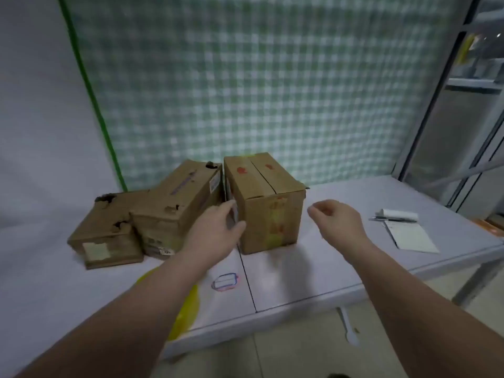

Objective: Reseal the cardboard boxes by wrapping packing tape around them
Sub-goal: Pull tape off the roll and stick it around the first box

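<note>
Three cardboard boxes stand on a white table [327,271]. The right box [268,203] is upright, with red marks and a slit along its top flaps. A middle box [180,203] leans beside it, and a torn low box [106,233] lies at the left. My left hand [215,233] reaches to the near left corner of the right box, thumb on its front edge and fingers on its left side. My right hand [336,219] hovers to the right of that box with loosely curled fingers and holds nothing. No tape roll is in view.
A notepad [409,236] with a pen [395,219] lies at the table's right. A yellow plastic bag [185,309] sits under my left forearm near the front edge. A blue-red outline [225,281] is drawn on the table. A checked curtain hangs behind; shelving stands at right.
</note>
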Tool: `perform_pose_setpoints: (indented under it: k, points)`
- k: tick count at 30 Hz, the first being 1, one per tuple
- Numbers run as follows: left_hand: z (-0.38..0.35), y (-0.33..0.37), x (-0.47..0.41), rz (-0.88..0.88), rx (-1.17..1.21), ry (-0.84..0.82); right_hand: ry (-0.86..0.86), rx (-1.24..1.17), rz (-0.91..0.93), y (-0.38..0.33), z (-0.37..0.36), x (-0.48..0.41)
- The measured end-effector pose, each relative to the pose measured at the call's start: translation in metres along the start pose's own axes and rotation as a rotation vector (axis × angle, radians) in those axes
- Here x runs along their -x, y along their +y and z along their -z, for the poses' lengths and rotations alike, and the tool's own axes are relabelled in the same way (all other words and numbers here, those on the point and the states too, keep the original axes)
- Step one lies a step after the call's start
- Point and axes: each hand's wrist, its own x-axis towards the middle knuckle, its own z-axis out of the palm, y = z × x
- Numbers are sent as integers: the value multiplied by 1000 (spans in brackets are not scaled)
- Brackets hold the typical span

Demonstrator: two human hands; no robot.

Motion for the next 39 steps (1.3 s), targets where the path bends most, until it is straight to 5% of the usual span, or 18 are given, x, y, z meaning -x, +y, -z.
perform_pose_setpoints:
  k: [7,18,30,34,39]
  points:
    - [-42,3,-51,194,466,-24,-65,-589,-361,34,-30,-59]
    - [-66,31,-67,407,918,57,-326,-672,-387,39,-40,-75]
    - [-71,78,-16,804,1369,101,-124,-787,-239,50,20,-36]
    - [-80,82,3,768,1475,95,-42,-740,-215,54,34,-18]
    - [-79,94,37,719,1308,99,142,-714,-225,59,46,16]
